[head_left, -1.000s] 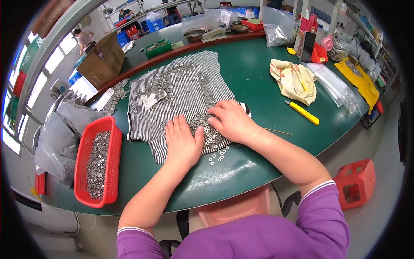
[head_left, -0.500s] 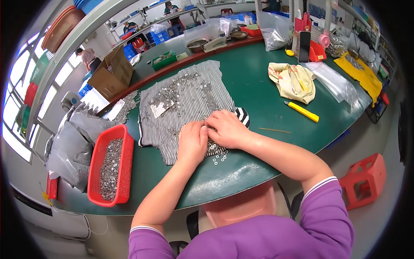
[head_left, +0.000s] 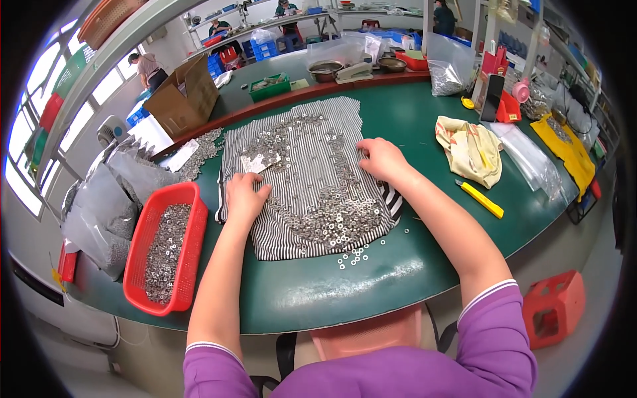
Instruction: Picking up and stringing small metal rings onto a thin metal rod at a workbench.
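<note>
A black-and-white striped cloth (head_left: 312,192) lies on the green table (head_left: 398,265), covered with many small metal washers (head_left: 332,225). My left hand (head_left: 245,197) rests flat near the cloth's left edge, fingers spread on the washers. Over at the cloth's right edge, my right hand (head_left: 381,159) presses down with its fingers curled among the washers. A few washers (head_left: 355,255) lie loose on the table in front of the cloth. A small plastic bag (head_left: 260,161) sits on the cloth between the hands, farther back.
A red basket (head_left: 192,219) holding washers stands at the left. Grey plastic bags (head_left: 106,205) lie beyond it. A yellow utility knife (head_left: 482,199), a cream cloth (head_left: 471,149) and clear bags (head_left: 531,159) are at the right. A cardboard box (head_left: 186,96) sits behind. Other people work at far benches.
Both hands were together at the cloth's near edge; they have spread apart, the left toward the left edge, the right up to the right edge. The head view shifted too.
</note>
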Action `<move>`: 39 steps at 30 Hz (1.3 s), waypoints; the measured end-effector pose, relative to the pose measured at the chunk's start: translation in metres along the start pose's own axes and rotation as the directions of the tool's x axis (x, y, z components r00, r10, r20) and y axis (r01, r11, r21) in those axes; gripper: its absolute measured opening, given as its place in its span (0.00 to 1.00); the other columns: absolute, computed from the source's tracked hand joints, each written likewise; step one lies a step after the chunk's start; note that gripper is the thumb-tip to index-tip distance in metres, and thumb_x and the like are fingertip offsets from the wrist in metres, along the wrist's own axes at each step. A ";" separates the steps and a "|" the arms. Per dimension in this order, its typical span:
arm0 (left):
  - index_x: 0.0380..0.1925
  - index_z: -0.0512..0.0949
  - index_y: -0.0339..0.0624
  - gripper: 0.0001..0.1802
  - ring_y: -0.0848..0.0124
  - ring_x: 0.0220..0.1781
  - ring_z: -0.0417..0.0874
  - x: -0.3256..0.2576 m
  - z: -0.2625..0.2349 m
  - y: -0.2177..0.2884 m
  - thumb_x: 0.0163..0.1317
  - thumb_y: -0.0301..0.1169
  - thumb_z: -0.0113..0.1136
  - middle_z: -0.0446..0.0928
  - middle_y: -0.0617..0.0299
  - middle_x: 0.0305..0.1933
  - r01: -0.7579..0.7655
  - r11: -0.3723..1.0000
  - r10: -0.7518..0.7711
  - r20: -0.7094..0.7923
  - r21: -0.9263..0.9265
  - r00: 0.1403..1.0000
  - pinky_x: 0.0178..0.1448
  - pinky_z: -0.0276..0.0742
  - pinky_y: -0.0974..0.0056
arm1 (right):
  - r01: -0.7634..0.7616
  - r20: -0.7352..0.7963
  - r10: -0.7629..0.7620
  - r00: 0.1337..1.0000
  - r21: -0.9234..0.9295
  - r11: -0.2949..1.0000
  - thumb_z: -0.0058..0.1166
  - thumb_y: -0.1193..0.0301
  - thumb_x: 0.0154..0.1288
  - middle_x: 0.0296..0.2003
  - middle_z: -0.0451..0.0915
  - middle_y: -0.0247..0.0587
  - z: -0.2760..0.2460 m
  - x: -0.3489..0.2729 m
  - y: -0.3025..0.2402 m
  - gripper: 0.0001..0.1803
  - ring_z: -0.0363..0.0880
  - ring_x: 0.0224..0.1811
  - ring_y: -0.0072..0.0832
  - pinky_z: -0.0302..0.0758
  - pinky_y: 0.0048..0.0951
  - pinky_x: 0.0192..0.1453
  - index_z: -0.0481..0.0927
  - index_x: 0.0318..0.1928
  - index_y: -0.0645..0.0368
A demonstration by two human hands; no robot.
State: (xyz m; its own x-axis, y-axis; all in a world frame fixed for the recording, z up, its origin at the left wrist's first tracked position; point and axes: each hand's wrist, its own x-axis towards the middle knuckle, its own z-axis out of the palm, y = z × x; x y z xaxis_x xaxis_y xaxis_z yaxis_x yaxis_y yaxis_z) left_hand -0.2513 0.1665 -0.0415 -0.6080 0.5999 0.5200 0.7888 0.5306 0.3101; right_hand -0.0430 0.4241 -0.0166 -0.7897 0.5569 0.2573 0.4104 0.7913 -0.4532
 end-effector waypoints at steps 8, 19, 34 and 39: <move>0.32 0.77 0.38 0.08 0.49 0.48 0.76 0.033 0.035 -0.016 0.59 0.30 0.63 0.76 0.50 0.39 -0.118 0.989 0.122 -0.042 0.087 0.992 0.51 0.73 0.47 | 0.146 -0.198 -0.152 0.968 -0.043 0.988 0.51 0.73 0.62 0.37 0.82 0.51 0.042 0.063 0.018 0.08 0.80 0.43 0.49 0.77 0.45 0.51 0.83 0.38 0.54; 0.35 0.75 0.36 0.08 0.47 0.49 0.76 0.101 0.065 -0.049 0.62 0.30 0.60 0.76 0.47 0.41 -0.045 0.982 0.071 -0.136 0.181 0.988 0.52 0.74 0.46 | 0.156 -0.321 -0.212 0.923 -0.190 0.969 0.49 0.74 0.63 0.38 0.79 0.52 0.062 0.135 0.030 0.07 0.77 0.44 0.50 0.76 0.46 0.51 0.80 0.39 0.55; 0.45 0.79 0.34 0.17 0.47 0.57 0.74 0.021 0.061 0.081 0.67 0.38 0.52 0.77 0.45 0.50 -0.099 0.966 0.085 -0.070 -0.238 0.994 0.60 0.69 0.44 | 0.210 -0.131 -0.199 0.971 0.073 0.975 0.54 0.52 0.65 0.47 0.80 0.46 0.055 0.024 -0.040 0.17 0.77 0.53 0.48 0.72 0.48 0.60 0.85 0.46 0.47; 0.41 0.80 0.35 0.17 0.45 0.51 0.77 0.024 0.064 0.095 0.69 0.37 0.49 0.79 0.44 0.45 -0.011 0.956 0.000 -0.038 -0.294 0.999 0.56 0.72 0.42 | 0.215 -0.128 -0.202 0.971 0.099 0.972 0.52 0.54 0.65 0.44 0.82 0.46 0.054 0.019 -0.043 0.17 0.79 0.48 0.50 0.73 0.50 0.56 0.85 0.42 0.50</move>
State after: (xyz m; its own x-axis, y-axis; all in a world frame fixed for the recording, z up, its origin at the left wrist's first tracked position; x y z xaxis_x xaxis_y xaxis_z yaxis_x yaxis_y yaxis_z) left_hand -0.1971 0.2697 -0.0504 -0.6041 0.5769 0.5498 0.7871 0.3243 0.5247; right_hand -0.1004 0.3868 -0.0385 -0.7915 0.4132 0.4503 0.1839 0.8637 -0.4694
